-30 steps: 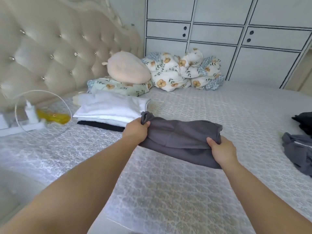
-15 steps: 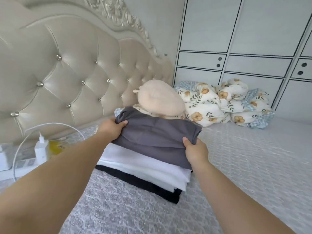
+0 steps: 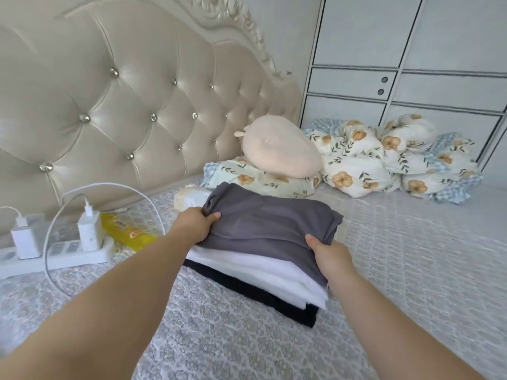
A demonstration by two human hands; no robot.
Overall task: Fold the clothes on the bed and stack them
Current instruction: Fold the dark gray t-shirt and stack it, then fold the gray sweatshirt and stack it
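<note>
1. We see the folded grey garment lying on top of the stack, over the white clothes and the black garment on the bed.
2. Our left hand pinches its far left corner.
3. Our right hand grips its near right edge, thumb on top.
4. A power strip lies to the left.

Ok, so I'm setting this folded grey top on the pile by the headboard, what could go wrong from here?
1. The folded grey garment overhangs the white folded layer toward the right hand; letting go might let that edge slump.
2. The left hand bunches one corner, so the fold could loosen there.
3. The pile sits near the white charging cable, which a withdrawing arm might snag.
</note>
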